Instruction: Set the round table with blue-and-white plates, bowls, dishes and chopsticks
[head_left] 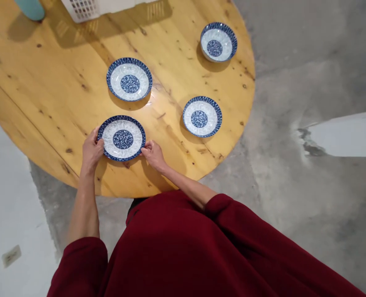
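Note:
A blue-and-white patterned plate is held at the near side of the round wooden table, between my two hands. My left hand grips its left rim, thumb on top. On the lower right rim, my right hand pinches the edge. Just beyond it sits a deeper blue-rimmed plate. To the right lies a smaller dish in the same pattern. Farther back on the right stands a bowl, also blue and white.
The round wooden table curves around in front of me. At the back are a white plastic basket and a light-blue object, both cut off by the frame. Grey concrete floor surrounds the table on the right.

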A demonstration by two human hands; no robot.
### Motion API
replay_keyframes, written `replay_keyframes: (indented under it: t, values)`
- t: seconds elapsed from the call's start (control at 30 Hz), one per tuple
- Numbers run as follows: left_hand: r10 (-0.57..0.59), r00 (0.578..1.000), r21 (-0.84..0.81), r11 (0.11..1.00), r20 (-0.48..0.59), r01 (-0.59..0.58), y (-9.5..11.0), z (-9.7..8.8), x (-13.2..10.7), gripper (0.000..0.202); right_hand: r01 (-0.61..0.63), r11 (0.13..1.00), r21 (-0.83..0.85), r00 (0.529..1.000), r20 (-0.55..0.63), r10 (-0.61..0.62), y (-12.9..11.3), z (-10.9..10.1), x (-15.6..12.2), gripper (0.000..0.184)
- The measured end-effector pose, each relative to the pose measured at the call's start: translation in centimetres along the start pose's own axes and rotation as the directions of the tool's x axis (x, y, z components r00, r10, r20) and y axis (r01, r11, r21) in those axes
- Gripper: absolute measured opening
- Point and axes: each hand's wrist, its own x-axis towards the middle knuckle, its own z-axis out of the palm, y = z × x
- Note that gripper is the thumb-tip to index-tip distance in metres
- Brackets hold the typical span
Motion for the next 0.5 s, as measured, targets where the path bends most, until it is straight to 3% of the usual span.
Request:
replay_keyframes:
  t: [0.3,0.5]
  values:
    - [-0.050,0.998,0.086,0.995,-0.035,0.053,0.44,-0.28,0.79,0.043,-0.012,1.000,-0.020,0.999,-0.039,0.011,-0.04,0.96,-0.06,0.013]
    - [-0.038,0.999,0.036,0.999,-0.019,0.038,0.27,-0.26,0.83,0.044,0.012,1.000,-0.028,0.999,-0.038,-0.013,0.49,1.06,-0.07,0.012]
